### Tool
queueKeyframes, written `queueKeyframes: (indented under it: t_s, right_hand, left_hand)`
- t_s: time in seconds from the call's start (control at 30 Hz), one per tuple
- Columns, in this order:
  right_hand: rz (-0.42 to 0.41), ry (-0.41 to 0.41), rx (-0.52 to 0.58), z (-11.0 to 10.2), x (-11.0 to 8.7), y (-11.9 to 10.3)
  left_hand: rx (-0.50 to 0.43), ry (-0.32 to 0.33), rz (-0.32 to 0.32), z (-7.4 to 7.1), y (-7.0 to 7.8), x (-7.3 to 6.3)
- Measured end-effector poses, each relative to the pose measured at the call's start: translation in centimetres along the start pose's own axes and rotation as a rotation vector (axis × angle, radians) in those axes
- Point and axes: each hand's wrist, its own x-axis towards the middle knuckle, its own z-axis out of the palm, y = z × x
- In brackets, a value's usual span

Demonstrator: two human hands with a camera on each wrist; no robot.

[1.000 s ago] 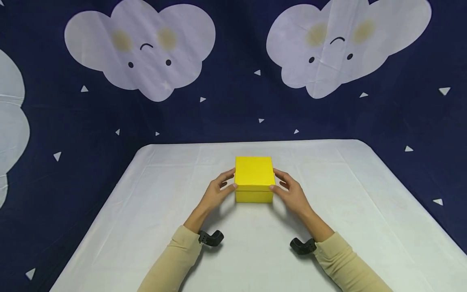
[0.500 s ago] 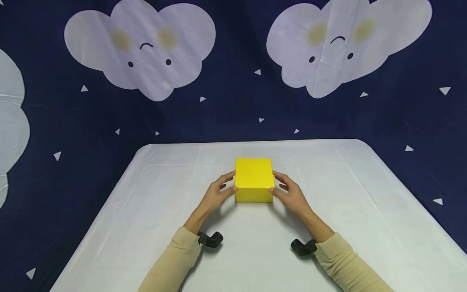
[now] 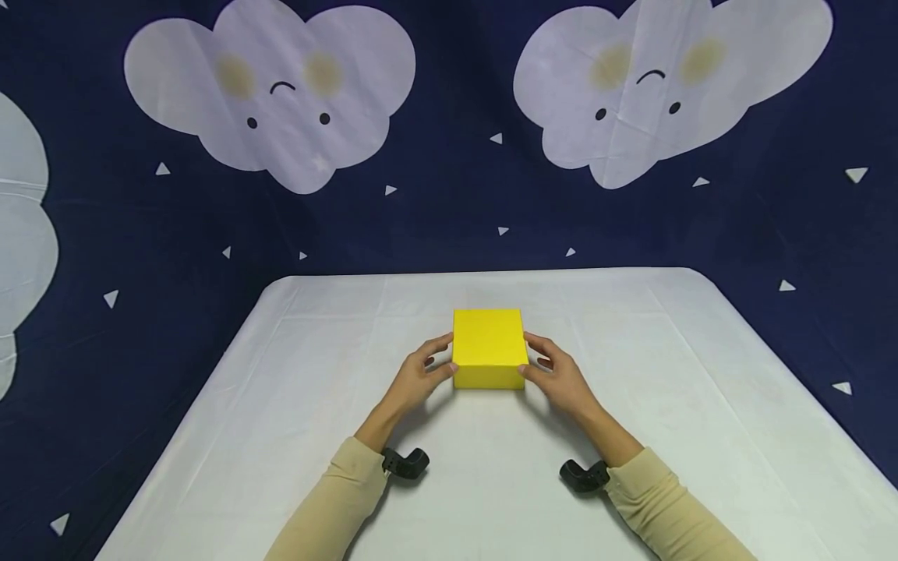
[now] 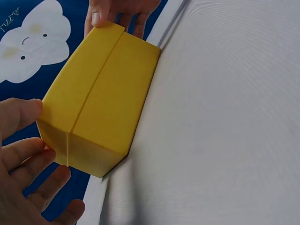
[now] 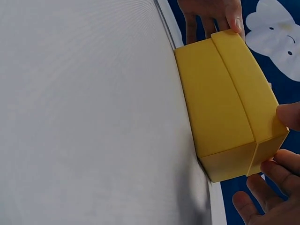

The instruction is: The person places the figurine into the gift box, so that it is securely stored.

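A yellow box with a matching lid (image 3: 487, 336) stands near the middle of the white table. My left hand (image 3: 414, 379) holds the lid's left side with thumb and fingertips, and my right hand (image 3: 565, 380) grips the opposite side the same way. In the left wrist view, the lid's lower edge crosses the side faces, with the box base (image 4: 119, 89) showing on the table side of it. The right wrist view has the same lid edge running along the base (image 5: 215, 101). The box's inside is hidden.
The white table (image 3: 484, 499) extends around the box on every side. Behind it hangs a dark blue cloth (image 3: 449, 156) printed with clouds and small triangles. Black wrist cameras (image 3: 407, 463) sit on both forearms, close above the tabletop.
The lid has sunk lower over the base, both hands moving slightly down with it. The strip of base seen below the lid in the head view has shrunk.
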Motion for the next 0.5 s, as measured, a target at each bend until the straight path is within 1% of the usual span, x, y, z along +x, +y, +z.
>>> queueKeyframes:
  t_s: [0.1, 0.17, 0.33, 0.5]
  right_hand:
    - [-0.003, -0.004, -0.001, 0.0, 0.1, 0.4]
    - [0.004, -0.01, -0.002, 0.0, 0.1, 0.4]
    - [0.036, -0.027, -0.015, 0.0, -0.1, -0.1]
    - [0.041, -0.036, -0.013, -0.1, -0.6, -1.7]
  left_hand:
    - [-0.007, 0.017, -0.007, 0.3, -1.5, 0.4]
    - [-0.003, 0.022, -0.009, 0.4, -1.8, 0.4]
    - [0.022, 0.03, -0.008, 0.4, -2.0, 0.4]
    - [0.043, 0.033, -0.007, 0.5, -1.8, 0.4]
